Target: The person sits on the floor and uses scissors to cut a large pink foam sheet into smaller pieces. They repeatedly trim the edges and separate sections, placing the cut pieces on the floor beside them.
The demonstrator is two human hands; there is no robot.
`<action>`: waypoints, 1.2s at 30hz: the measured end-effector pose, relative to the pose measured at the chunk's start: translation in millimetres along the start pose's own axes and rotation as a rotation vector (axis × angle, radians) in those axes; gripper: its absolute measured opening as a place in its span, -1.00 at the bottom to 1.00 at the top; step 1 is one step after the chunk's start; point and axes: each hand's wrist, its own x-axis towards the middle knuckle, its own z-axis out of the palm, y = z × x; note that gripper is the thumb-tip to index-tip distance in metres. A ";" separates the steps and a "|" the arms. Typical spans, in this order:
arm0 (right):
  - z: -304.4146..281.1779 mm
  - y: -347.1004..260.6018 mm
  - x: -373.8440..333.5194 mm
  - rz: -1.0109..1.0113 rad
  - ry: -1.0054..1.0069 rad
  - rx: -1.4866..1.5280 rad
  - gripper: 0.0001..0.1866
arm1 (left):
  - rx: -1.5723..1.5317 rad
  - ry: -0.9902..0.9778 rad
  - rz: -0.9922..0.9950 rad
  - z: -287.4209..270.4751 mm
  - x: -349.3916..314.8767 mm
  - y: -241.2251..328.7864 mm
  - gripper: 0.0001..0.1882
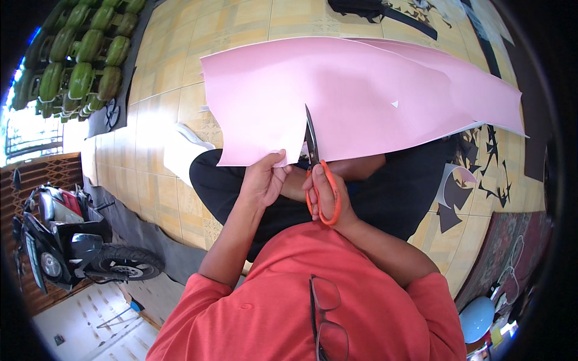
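A large pink sheet [361,96] spreads across my lap and the floor beyond, its right part curling up. My right hand [328,192] grips orange-handled scissors [311,141], fingers in the loops. Their dark blades point away from me, inside a cut that runs in from the sheet's near edge. Just left of that cut, my left hand [269,174] pinches the near edge between thumb and fingers. A small white triangle [395,104] shows on the sheet's surface right of the scissors.
Dark offcuts [497,162] and a curled grey scrap [454,192] lie on the tiled floor at right. A black item with a strap [385,15] is at the far edge. Green gas cylinders [81,78] are stacked far left; a motorcycle [78,234] stands at left.
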 end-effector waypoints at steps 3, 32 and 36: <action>-6.6 2.7 7.2 -0.025 -0.065 0.036 -0.41 | 0.059 -0.009 0.010 -3.0 -7.9 3.5 -0.74; -45.0 -31.2 25.7 0.130 -0.454 -0.169 -0.39 | 0.021 0.003 -0.055 -7.9 -58.3 12.9 -0.72; -39.1 3.6 32.2 -0.111 -0.410 -0.246 -0.53 | -0.034 0.000 -0.109 -6.4 -71.7 10.9 -0.75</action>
